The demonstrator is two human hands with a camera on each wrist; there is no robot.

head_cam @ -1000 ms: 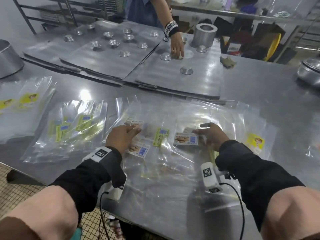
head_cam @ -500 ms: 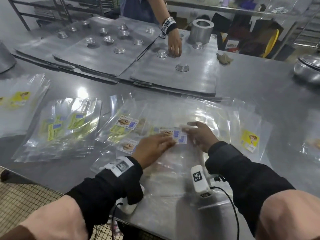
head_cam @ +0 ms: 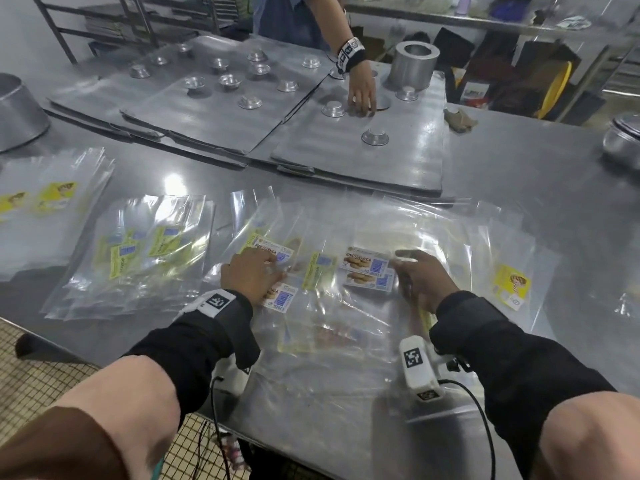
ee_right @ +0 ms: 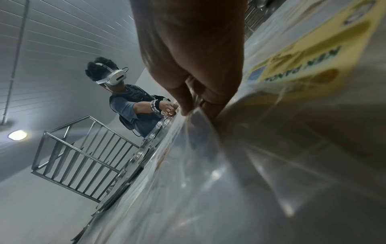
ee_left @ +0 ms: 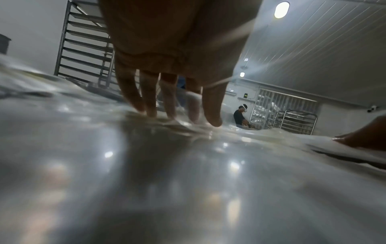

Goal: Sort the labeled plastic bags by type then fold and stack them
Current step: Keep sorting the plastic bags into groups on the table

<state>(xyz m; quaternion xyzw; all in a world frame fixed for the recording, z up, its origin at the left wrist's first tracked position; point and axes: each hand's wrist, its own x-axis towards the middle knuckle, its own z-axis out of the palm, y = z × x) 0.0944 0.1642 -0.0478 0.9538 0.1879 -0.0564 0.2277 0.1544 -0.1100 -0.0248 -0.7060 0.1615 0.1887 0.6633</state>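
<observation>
Overhead lamps throw white glare spots across the steel table (head_cam: pixel 519 202) and the clear plastic bags (head_cam: pixel 346 230) in the head view, whose edges bow with wide-angle distortion. Both wrist views are dim and soft; an oval ceiling light (ee_left: pixel 281 9) glows upper right, another lamp (ee_right: pixel 17 135) flares at left.
</observation>
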